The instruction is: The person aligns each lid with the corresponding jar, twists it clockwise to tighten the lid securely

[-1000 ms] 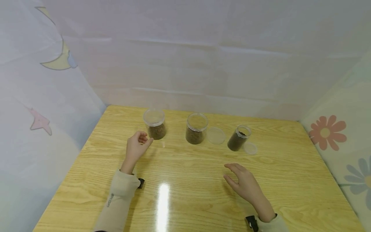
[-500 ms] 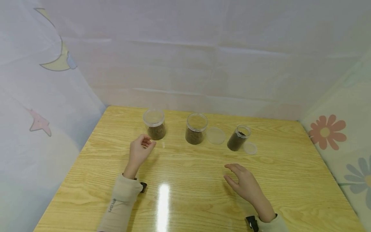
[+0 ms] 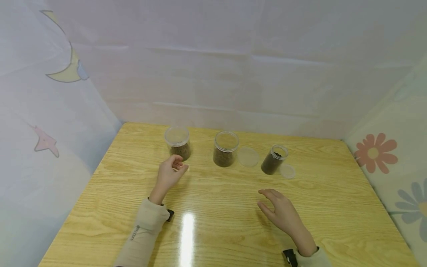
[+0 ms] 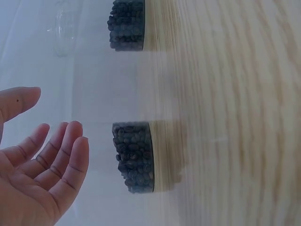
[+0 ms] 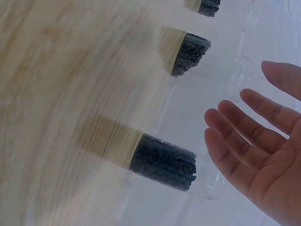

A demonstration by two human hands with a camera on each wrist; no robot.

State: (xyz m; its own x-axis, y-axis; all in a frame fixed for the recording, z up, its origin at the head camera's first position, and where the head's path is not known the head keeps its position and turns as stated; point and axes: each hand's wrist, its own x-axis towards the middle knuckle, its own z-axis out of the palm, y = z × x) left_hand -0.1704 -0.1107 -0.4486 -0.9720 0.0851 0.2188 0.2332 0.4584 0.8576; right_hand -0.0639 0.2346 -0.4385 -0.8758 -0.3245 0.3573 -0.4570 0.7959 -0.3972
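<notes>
Three clear jars of dark beans stand in a row on the table. The left jar (image 3: 180,150) has a lid on top and is partly behind my left hand (image 3: 169,174), which hovers just in front of it with loosely bent fingers and nothing held. A middle jar (image 3: 224,155) is open at the top, with a round clear lid (image 3: 248,157) lying to its right. The slim right jar (image 3: 272,163) is fuller, its small lid (image 3: 287,171) lying beside it. Nearer me, my right hand (image 3: 281,211) hangs relaxed over the table, holding nothing.
The wooden table (image 3: 220,222) reaches back to a pale cloth wall (image 3: 213,81). Printed cloth also stands along the left and right sides. Glare lies on the front of the tabletop.
My left hand has moved to the right and slightly nearer me, now overlapping the left jar's base in the head view. My right hand and the jars stay put.
</notes>
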